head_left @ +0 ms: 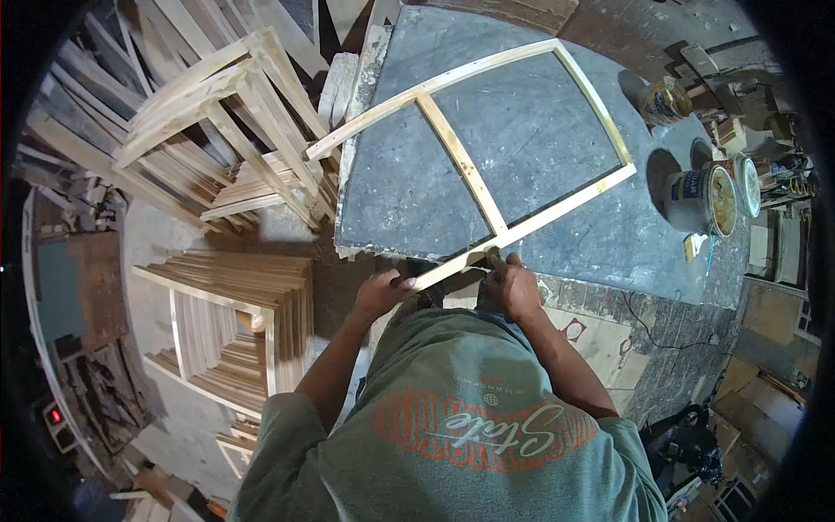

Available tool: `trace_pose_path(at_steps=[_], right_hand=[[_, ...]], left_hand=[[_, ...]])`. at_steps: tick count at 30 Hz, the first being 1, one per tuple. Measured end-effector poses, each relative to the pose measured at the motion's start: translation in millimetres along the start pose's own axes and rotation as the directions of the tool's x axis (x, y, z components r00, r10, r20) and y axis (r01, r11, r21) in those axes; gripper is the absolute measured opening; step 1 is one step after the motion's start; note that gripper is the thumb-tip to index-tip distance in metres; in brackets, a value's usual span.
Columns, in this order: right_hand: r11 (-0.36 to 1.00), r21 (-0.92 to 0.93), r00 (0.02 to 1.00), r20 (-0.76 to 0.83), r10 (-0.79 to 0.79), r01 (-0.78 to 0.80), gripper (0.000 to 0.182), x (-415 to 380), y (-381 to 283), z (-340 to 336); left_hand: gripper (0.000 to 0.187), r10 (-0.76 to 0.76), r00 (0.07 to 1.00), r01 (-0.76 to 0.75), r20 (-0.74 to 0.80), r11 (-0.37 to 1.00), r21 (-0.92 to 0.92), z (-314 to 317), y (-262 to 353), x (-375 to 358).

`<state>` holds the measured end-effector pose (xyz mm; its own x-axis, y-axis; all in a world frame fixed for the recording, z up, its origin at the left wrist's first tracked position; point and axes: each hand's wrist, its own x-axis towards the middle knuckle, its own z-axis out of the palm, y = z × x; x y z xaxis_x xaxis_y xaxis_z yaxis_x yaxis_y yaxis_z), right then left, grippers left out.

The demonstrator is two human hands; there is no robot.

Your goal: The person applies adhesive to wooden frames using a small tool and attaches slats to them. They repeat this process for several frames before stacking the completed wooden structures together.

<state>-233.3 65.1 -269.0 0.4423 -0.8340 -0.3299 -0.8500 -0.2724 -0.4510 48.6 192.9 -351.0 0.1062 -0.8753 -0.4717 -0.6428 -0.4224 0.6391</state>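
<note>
a pale wooden frame with one cross rail lies flat on the dark worktop, its near rail hanging past the bench edge. the left hand is clenched round that near rail's end; the right hand grips the same rail just beside the cross rail joint. the grey-green shirt reads "state" in script. two open paint tins stand to the right, labels unreadable. finished frames are stacked at left.

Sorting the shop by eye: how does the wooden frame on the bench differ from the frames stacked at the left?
The wooden frame lies flat and alone on the grey bench top, both hands on its near rail. The stacked frames are piled many deep, untouched. Both are pale bare wood.
</note>
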Motion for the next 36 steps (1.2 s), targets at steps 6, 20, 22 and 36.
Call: trace_pose_path(at_steps=[6, 20, 22, 36], right_hand=[[1.000, -0.006, 1.000, 0.012, -0.021, 0.021, 0.035, 4.5, 2.1, -9.0], [0.893, 0.315, 0.947, -0.087, -0.309, 0.321, 0.037, 87.5, 49.9, -105.9], [0.881, 0.305, 0.932, -0.100, -0.347, 0.361, 0.035, 112.6, 56.0, -121.3], [0.839, -0.164, 0.837, -0.102, -0.537, 0.519, 0.028, 356.5, -19.5, -95.9]], left_hand=[[0.057, -0.021, 0.999, 0.021, 0.048, 1.000, 0.000, 7.2, 22.0, 7.2], [0.060, -0.255, 0.962, 0.246, 0.092, 0.964, 0.101, 35.9, 88.6, -14.8], [0.055, -0.328, 0.945, 0.318, 0.014, 0.925, 0.207, 21.3, 110.2, -3.6], [0.067, -0.504, 0.304, 0.648, -0.808, 0.731, -0.212, -1.2, 90.4, 177.0]])
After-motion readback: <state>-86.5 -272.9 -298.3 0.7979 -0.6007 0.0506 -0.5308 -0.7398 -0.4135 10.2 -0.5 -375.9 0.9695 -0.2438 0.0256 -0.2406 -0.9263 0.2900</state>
